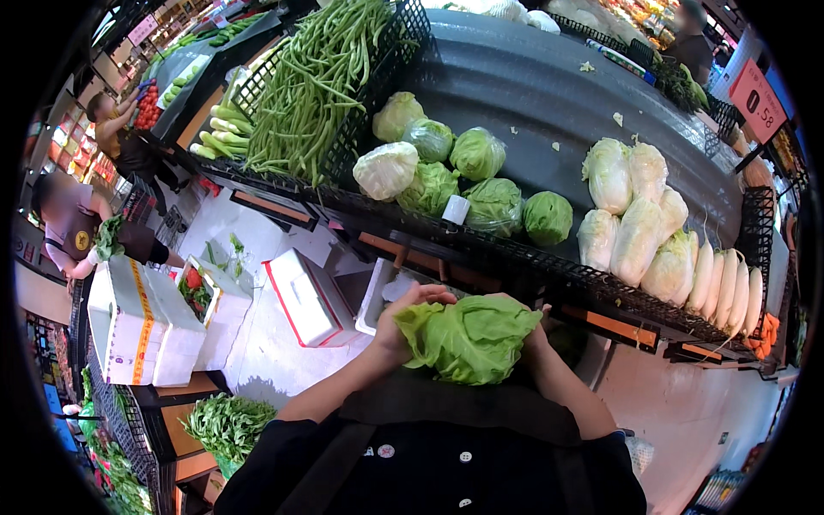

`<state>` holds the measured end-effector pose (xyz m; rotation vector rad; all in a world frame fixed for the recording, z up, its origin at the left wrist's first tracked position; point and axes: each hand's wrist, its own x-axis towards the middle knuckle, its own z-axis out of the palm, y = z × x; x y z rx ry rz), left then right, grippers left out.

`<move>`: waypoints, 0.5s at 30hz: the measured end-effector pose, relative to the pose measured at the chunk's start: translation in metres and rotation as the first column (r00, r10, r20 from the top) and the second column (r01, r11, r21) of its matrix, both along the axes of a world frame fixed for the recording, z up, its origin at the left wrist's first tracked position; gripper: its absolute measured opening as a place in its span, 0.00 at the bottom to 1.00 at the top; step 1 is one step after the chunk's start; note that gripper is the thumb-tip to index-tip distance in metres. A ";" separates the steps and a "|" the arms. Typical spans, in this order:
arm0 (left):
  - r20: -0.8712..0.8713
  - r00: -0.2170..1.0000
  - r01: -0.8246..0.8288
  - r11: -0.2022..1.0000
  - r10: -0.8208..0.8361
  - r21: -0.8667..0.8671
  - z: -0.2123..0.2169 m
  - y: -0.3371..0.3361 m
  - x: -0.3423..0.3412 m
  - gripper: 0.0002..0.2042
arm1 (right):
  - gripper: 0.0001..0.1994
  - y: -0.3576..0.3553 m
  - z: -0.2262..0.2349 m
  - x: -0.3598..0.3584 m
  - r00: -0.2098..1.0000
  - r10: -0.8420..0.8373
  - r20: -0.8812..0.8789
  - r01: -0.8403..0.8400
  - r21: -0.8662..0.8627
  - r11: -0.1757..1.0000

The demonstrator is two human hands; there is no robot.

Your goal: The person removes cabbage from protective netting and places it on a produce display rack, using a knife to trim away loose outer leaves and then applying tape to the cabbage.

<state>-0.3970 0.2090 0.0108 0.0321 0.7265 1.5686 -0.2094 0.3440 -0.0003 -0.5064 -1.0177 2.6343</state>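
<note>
As the head view looked down past the dark clothing (463, 429), a loose-leaved green cabbage (472, 343) sat in front of the person's chest, between the two hands and short of the display's front edge. The left hand (418, 297) held it from the left, its fingers bent over toward the far side; the right hand (535, 335) pressed against the opposite side, most of its fingers hidden behind the leaves. Both hands were thus closed around the one head, though how firmly they squeezed could not be told.

Judging by its looks, the head was probably light to moderate in weight, with a firmer core under soft, floppy outer leaves that could tear or slip loose if pinched. The safer hold seemed to be a broad, cupped one low on both sides, bearing on the dense middle rather than on the frilled rim; any moisture might have made the leaves slick.

Beyond the hands, more round cabbages (495, 204) lay on the dark display shelf (549, 94), some in clear wrap, with a small white cylinder (456, 209) among them. Green beans (313, 94) were heaped to their left, and napa cabbages (637, 240) and white radishes (727, 287) lay to their right.
</note>
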 end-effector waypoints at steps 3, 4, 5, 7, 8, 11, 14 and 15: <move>0.188 0.981 0.031 0.993 -0.052 0.113 0.000 -0.014 0.004 0.26 | 0.25 -0.015 -0.009 0.009 0.991 -0.124 -0.058 0.097 -0.339 0.936; 0.248 0.968 0.022 0.993 -0.050 0.114 0.001 -0.017 0.006 0.26 | 0.26 -0.018 -0.011 0.010 0.988 -0.140 -0.071 0.106 -0.352 0.930; 0.330 0.940 0.038 0.990 -0.082 0.138 0.000 -0.018 0.007 0.27 | 0.28 -0.020 -0.010 0.012 0.984 -0.154 -0.084 0.114 -0.367 0.923; 0.115 0.985 0.123 0.991 -0.130 0.061 -0.002 -0.011 0.007 0.27 | 0.28 -0.018 -0.006 0.010 0.993 -0.115 -0.005 0.106 -0.337 0.935; 0.040 0.986 0.163 0.986 -0.164 0.013 -0.003 -0.004 0.005 0.28 | 0.28 -0.011 -0.002 0.006 0.997 -0.048 0.053 0.051 -0.056 0.997; -0.046 0.941 0.337 0.938 -0.334 0.078 -0.006 0.030 0.000 0.29 | 0.28 0.016 0.017 -0.003 0.976 0.075 0.203 -0.172 0.518 0.838; -0.180 0.884 0.425 0.902 -0.431 -0.070 0.003 0.054 0.003 0.31 | 0.32 0.032 0.033 -0.009 0.963 0.133 0.234 -0.268 0.875 0.404; -0.180 0.894 0.372 0.904 -0.410 -0.209 0.008 0.058 0.008 0.31 | 0.36 0.036 0.036 -0.009 0.908 0.201 0.368 -0.419 0.804 0.423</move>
